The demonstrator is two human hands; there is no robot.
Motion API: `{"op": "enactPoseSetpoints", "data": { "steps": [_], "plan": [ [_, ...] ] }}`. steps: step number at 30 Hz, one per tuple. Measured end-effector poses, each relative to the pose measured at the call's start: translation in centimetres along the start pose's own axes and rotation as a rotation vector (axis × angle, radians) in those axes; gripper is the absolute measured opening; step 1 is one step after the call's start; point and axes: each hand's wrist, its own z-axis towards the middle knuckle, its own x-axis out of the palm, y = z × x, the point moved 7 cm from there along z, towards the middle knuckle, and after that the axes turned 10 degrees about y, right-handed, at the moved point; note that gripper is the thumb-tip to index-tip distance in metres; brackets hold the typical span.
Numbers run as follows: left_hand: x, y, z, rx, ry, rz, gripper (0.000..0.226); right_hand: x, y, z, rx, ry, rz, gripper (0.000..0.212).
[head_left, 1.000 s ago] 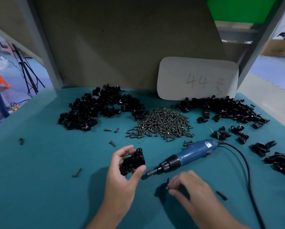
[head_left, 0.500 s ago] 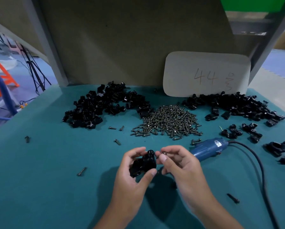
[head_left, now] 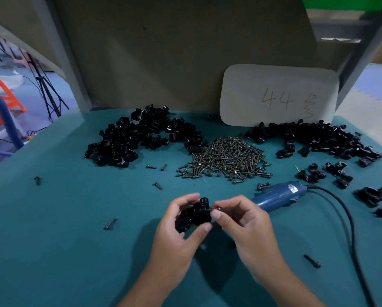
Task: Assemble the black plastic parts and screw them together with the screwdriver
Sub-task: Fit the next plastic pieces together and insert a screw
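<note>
Black part (head_left: 193, 216) sits gripped in left hand (head_left: 181, 227), held just above the mat near the front edge. Right hand (head_left: 241, 220) has come off the mat since a second ago and now pinches a screw (head_left: 212, 209), tip at the part's bore; judged: insertion under way, driving not yet begun. Screwdriver (head_left: 276, 197) lies untouched just right of the hands. Teal mat (head_left: 63, 240) carries stray screws; beyond, screw pile (head_left: 226, 159) between two heaps of parts. Card (head_left: 278, 95) marked 44 leans on the back board.

Glossy black plastic parts (head_left: 128, 140); dull metal screws (head_left: 227, 160); matt teal tabletop (head_left: 52, 229).
</note>
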Motion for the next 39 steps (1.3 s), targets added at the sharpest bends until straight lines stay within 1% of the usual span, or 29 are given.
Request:
{"op": "enactPoseSetpoints", "data": {
  "steps": [7,10,13,17,20,24,27,33,39],
  "plan": [
    [0.5,0.3,0.0,-0.073,0.076,-0.07,0.044,0.2,0.4,-0.3,-0.019,-0.003,-0.07,0.013],
    [0.4,0.5,0.1,-0.095,0.047,-0.087,0.046,0.1,0.4,-0.3,-0.022,-0.009,-0.137,0.013],
    [0.2,0.5,0.2,-0.101,0.034,-0.081,0.038,-0.1,0.6,-0.3,-0.037,-0.006,-0.25,0.013],
    [0.1,0.4,0.3,-0.106,0.032,-0.079,0.033,-0.1,0.9,-0.5,-0.068,0.058,-0.348,0.016],
    [0.2,0.7,0.2,-0.121,0.052,-0.105,0.034,-0.1,0.8,-0.5,-0.078,0.045,-0.331,0.016],
    [0.8,1.0,0.0,-0.143,0.086,-0.245,0.03,-0.2,0.7,-0.6,-0.077,0.022,-0.205,0.015],
    [0.9,0.7,0.0,-0.118,0.096,-0.219,0.027,-0.5,0.8,-0.6,-0.078,0.012,-0.215,0.013],
    [0.9,0.8,0.1,-0.129,0.114,-0.171,0.033,-0.8,0.5,-0.5,-0.069,0.033,-0.265,0.011],
    [0.9,0.7,0.0,-0.121,0.133,-0.059,0.032,-1.1,0.2,-0.3,-0.062,0.022,-0.295,0.01]
  ]
}}
